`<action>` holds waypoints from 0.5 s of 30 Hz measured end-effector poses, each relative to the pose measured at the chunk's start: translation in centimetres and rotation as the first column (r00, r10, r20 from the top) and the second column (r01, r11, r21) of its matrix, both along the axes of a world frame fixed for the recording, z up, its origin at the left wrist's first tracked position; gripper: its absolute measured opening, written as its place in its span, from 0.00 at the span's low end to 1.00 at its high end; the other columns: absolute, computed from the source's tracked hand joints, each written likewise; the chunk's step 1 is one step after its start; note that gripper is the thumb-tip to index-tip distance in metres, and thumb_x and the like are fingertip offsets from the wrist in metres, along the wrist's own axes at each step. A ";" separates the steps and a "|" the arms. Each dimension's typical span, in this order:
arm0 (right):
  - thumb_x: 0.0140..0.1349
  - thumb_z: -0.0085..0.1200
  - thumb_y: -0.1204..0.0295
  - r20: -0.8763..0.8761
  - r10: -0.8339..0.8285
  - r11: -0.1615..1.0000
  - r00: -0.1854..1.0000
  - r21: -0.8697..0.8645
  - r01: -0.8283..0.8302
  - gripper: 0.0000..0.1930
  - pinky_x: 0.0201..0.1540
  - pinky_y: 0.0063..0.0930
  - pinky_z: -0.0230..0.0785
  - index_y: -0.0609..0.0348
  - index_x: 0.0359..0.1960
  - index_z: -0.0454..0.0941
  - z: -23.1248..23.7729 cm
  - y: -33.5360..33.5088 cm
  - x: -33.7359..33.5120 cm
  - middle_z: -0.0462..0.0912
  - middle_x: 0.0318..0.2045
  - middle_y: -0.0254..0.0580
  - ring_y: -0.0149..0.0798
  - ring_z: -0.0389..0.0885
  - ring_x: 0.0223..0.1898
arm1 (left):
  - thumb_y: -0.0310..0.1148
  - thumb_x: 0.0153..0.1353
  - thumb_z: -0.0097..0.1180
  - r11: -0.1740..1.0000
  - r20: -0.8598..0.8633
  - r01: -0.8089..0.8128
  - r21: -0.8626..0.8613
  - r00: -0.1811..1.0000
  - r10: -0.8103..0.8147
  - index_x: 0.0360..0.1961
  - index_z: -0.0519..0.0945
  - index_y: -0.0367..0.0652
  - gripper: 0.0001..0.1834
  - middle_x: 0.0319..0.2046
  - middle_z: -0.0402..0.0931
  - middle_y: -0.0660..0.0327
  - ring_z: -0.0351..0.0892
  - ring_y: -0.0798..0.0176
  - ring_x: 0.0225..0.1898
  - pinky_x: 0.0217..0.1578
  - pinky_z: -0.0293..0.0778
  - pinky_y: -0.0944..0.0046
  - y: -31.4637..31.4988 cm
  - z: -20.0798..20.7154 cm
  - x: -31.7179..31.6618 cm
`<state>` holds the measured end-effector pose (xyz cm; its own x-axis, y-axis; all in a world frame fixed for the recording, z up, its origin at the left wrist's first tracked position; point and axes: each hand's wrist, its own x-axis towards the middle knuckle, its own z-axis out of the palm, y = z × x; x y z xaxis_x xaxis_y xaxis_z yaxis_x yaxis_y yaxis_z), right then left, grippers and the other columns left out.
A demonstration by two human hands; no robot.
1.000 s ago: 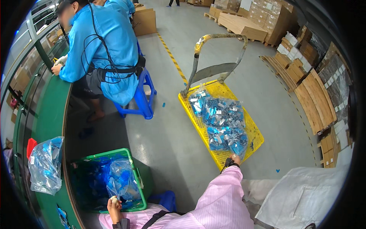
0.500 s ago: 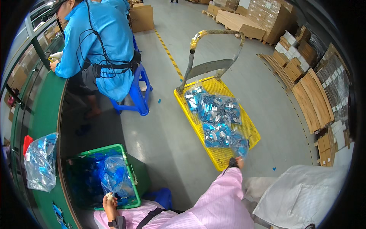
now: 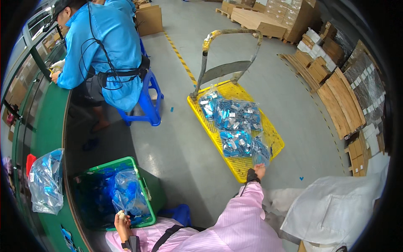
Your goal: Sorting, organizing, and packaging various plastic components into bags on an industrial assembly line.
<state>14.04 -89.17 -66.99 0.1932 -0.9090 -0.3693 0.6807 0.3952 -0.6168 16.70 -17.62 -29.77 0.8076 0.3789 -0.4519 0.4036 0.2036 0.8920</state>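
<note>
Grey floor (image 3: 178, 145) | right grip (image 3: 260, 171) outstretched, closed on farther bag (image 3: 260, 154) | left grip (image 3: 122, 221) fingers-up, pinching nearer bag (image 3: 129, 191)

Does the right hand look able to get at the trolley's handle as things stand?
Probably not: the right hand is at the nearest bag, by the yellow trolley's near end, while the handle stands at the far end, beyond the other bags.

The right arm (image 3: 240, 214) stretches forward, its right hand (image 3: 260, 171) well ahead and rightward of the left hand (image 3: 122, 222), fingers drawn together. The left hand stays close to the torso, fingers curled toward the thumb, wrist (image 3: 125, 240) just behind it.
</note>
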 end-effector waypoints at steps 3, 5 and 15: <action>0.62 0.46 0.73 -0.042 -0.056 0.996 0.998 -0.071 0.053 0.03 0.29 0.27 0.66 0.54 0.36 0.69 9.4 -2.4 -0.5 0.71 0.28 0.34 0.30 0.69 0.27 | 0.34 0.65 0.50 0.999 0.020 0.008 -0.046 1.000 -0.007 0.46 0.75 0.41 0.12 0.25 0.76 0.65 0.70 0.77 0.22 0.22 0.63 0.79 0.2 -0.6 0.0; 0.62 0.45 0.73 -0.115 -0.097 0.989 0.989 -0.121 0.083 0.03 0.27 0.26 0.65 0.56 0.37 0.69 16.7 -2.2 0.0 0.71 0.26 0.34 0.30 0.68 0.25 | 0.34 0.65 0.50 0.997 0.030 0.019 -0.069 0.999 -0.017 0.46 0.75 0.41 0.12 0.26 0.76 0.65 0.70 0.77 0.23 0.23 0.63 0.79 0.4 -0.9 0.0; 0.60 0.41 0.71 -0.595 -0.137 0.962 0.792 -0.271 -0.037 0.10 0.24 0.27 0.65 0.61 0.36 0.73 23.6 -13.1 0.5 0.73 0.23 0.36 0.31 0.69 0.21 | 0.32 0.65 0.49 0.989 0.013 0.066 -0.135 0.998 -0.065 0.46 0.74 0.38 0.12 0.25 0.75 0.63 0.71 0.75 0.23 0.24 0.65 0.78 -0.8 -0.4 0.3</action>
<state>14.58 -102.27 -43.35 -0.0386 -0.9883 -0.1476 0.1481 0.1405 -0.9790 17.02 -18.37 -30.14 0.8327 0.2611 -0.4884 0.4124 0.2963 0.8615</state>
